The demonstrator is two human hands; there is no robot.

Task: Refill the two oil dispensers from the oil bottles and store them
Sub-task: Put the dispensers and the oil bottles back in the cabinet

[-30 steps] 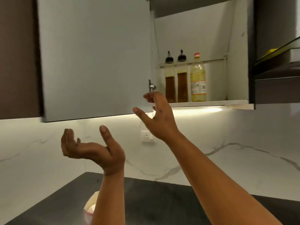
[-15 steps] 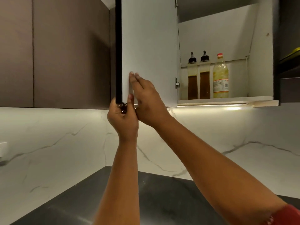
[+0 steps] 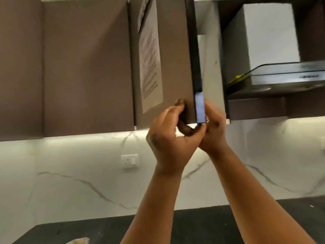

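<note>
Your two bare forearms rise from the bottom edge over the matte black countertop [image 3: 105, 228], where a pale crumpled scrap [image 3: 79, 241] shows at the lower border. Your left hand [image 3: 168, 136] grips the bottom corner of the brown matte cabinet door [image 3: 172, 67], fingertips curled up onto its front face and thumb hooked beneath. Your right hand [image 3: 213, 127] is on the far side of the same corner, fingers tucked behind the dark door edge; how tightly they curl you cannot tell from here, though they look wrapped on the door.

Half a second ago the door stood open with its white inner face turned to you and your right palm flat on it. Now it has swung so that you see it nearly edge-on, brown front showing, one white printed paper sheet [image 3: 149, 64] stuck to it.

The two oil dispensers and the yellow oil bottle, then standing on the cupboard shelf, are now hidden behind the door.

Beyond lies the white marble-veined backsplash [image 3: 70, 182], smooth and glossy, with one white wall socket [image 3: 129, 161]. Further brown flat cupboard fronts [image 3: 70, 67] run to the left, and one dark glass-edged range hood [image 3: 281, 76] hangs to the right
</note>
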